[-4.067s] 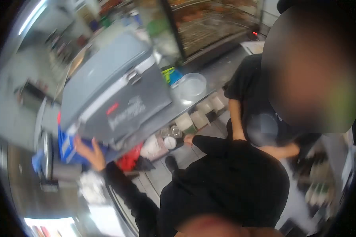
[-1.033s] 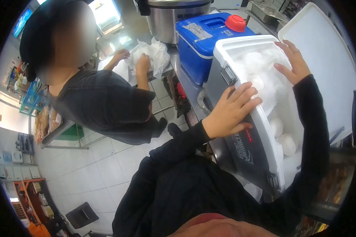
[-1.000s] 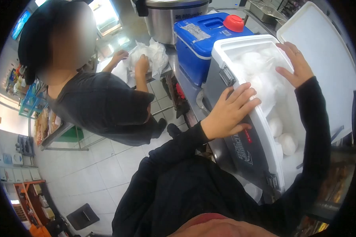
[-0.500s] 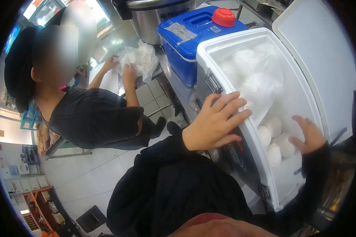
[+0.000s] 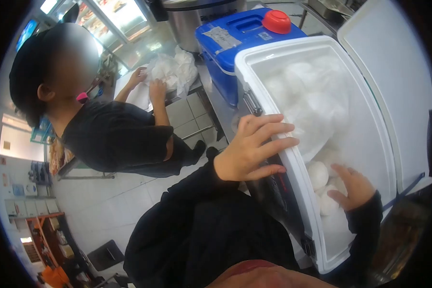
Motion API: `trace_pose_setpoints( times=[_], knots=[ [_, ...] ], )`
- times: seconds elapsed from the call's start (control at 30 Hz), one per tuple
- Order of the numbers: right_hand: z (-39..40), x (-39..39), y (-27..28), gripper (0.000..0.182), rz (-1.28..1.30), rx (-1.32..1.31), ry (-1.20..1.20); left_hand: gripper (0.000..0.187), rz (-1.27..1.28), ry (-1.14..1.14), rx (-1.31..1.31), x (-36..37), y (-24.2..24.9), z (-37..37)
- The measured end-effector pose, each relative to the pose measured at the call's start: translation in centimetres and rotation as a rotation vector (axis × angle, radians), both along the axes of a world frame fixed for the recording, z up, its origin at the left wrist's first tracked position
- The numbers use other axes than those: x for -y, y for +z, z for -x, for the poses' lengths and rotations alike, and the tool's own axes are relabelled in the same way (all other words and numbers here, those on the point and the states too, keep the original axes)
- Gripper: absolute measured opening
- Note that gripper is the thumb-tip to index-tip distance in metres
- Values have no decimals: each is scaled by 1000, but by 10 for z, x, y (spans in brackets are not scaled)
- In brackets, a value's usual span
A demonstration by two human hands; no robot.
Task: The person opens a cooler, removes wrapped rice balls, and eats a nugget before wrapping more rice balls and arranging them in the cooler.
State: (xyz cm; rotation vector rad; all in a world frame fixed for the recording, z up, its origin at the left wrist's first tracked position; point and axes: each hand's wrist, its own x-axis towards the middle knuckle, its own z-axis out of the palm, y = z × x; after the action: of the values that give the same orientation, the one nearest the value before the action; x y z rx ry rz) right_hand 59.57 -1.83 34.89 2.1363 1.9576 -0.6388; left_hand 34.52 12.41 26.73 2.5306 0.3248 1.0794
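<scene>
Black top to bottom here, folks: a plain, roomy black top (image 5: 209, 230), soft creases all over it! Out to the left sleeve (image 5: 189, 185), long, dark and rumpled, and the right sleeve (image 5: 365, 218) matches it, same black, bunched at its end. Left hand (image 5: 252, 149), bare; right hand (image 5: 356, 188), bare too!

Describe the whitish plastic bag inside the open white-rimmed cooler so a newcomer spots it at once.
Find the open white-rimmed cooler, next to the blue plastic cooler with a red bowl-shaped item on top. Inside, at the end nearer the blue one, lies the whitish translucent plastic bag. It's crumpled film, unlike the smooth, round white balls lying loose beside it.
</scene>
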Motion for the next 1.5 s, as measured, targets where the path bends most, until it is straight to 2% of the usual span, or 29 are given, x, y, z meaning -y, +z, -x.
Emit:
trace_pose_setpoints(
  times=[0.07,0.1,0.2,0.3,0.5,0.63,0.73,0.8,0.83,0.93,1.03,1.13,1.17,1.27,1.4,1.5],
  knots=[
    [-8,6,-12,53,-176,-45,94,50,30,-30,79,0,-8,0],
    [-10,7,-15,54,-159,-35,99,51,88,-97,181,-5,-17,2],
    [-9,2,-18,54,-100,-7,89,50,293,9,520,-18,-45,12],
    [-4,-1,-22,55,-17,-22,49,48,466,294,677,-46,-66,36],
    [-2,-15,-25,55,19,-61,-26,43,659,754,809,-129,-123,77],
    [-9,-28,-25,55,-32,-160,-112,47,507,1111,764,-218,-172,92],
    [-20,-29,-28,53,-182,-116,-23,54,466,1290,728,-265,-191,105],
    [-15,-32,-22,50,-196,-113,-1,58,471,1415,665,-288,-195,115],
    [-14,-34,-20,50,-192,-96,24,64,541,1480,577,-299,-197,120],
    [7,-48,-11,49,-148,-82,50,70,544,1730,341,-321,-191,129],
    [19,-58,-3,47,-143,-113,83,78,655,1794,255,-344,-195,142],
    [13,-58,13,47,-273,-226,6,80,678,1802,161,-348,-197,149],
    [7,-54,21,45,-280,-182,-85,81,668,1795,138,-351,-196,152],
    [-10,-46,28,46,-435,74,-126,79,684,1780,82,-363,-200,163],
    [-5,-60,8,45,-337,-100,-116,74,639,1734,48,-381,-207,176],
    [4,-71,1,42,-260,-116,-56,67,600,1641,52,-389,-210,178]
  ],
)
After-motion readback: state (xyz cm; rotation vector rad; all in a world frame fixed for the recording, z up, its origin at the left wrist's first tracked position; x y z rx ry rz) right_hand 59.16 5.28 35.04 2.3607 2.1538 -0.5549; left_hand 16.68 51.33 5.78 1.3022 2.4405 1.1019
